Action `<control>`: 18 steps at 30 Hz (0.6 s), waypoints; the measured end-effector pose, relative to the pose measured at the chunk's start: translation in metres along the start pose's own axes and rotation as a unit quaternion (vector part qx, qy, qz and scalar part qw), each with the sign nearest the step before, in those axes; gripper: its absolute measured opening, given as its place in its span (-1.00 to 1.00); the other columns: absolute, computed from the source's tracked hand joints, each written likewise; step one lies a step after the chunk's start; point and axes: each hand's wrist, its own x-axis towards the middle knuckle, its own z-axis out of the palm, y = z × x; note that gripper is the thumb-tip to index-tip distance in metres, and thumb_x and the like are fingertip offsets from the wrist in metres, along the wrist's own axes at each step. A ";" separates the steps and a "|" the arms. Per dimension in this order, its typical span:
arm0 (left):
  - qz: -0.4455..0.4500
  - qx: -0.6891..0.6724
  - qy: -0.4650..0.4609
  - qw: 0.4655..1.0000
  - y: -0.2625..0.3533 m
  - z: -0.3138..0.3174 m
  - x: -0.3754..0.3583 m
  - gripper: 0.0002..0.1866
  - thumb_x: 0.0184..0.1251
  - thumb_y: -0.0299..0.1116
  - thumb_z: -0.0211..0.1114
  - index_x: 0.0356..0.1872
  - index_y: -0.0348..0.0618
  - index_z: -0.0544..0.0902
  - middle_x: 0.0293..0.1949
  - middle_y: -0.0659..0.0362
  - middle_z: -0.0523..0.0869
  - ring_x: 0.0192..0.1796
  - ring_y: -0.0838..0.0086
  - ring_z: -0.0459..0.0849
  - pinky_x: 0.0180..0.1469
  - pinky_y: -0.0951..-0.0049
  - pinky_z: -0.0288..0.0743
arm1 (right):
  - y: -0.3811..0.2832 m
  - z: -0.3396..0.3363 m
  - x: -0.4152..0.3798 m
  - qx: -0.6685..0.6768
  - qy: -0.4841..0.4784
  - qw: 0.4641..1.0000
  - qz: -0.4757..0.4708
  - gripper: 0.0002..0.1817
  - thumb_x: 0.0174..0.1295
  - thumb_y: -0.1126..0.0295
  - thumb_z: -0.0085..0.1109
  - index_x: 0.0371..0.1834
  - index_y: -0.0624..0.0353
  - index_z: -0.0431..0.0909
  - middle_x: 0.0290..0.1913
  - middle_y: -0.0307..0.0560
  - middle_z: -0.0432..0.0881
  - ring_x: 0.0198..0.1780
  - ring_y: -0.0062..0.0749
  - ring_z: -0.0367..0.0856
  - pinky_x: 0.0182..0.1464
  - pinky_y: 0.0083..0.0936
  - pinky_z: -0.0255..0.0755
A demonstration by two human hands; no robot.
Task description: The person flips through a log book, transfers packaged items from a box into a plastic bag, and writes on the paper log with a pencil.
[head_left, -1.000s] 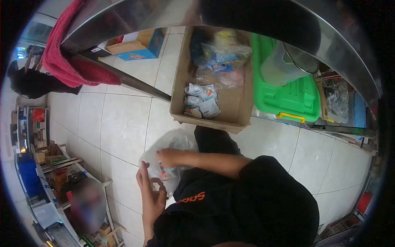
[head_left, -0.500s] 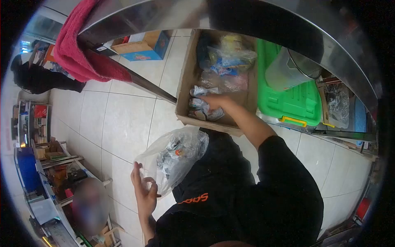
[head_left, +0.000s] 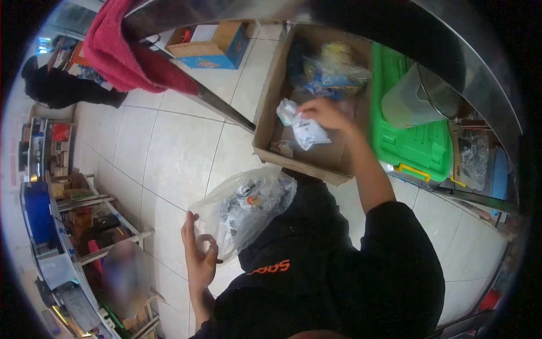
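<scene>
The right hand (head_left: 324,114) is reaching into the box (head_left: 265,127) on the floor (head_left: 169,147), fingers closed around white packets (head_left: 302,125) and holding them just above the box's bottom. Another packet (head_left: 281,148) is lying at the box's near left corner, and a heap of wrapped goods (head_left: 330,70) is filling its far end. The left hand (head_left: 199,254) is pinching the mouth of a clear bag (head_left: 248,209) down at the near left, thumb and fingers gripping the plastic edge while the other fingers are spreading upward. The bag is sagging against the person's dark clothing, with packets showing inside it. Right of the box, a green crate (head_left: 406,144) is carrying a pale jug (head_left: 403,104). A red towel (head_left: 130,56) is hanging over a metal rail at the far left, and a blue carton (head_left: 212,48) is sitting beyond it on the floor.
</scene>
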 end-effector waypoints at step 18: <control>-0.008 -0.006 -0.056 0.998 0.005 0.019 0.005 0.02 0.09 -0.84 0.08 0.67 0.06 0.12 0.51 0.07 0.27 -0.14 0.56 0.58 -0.38 0.62 0.70 | -0.116 0.323 -0.066 -0.058 -0.200 0.970 -0.128 -0.59 0.36 0.25 0.24 0.18 0.25 0.65 -0.14 0.11 0.80 -0.12 -0.09 0.79 -0.05 -0.21 0.58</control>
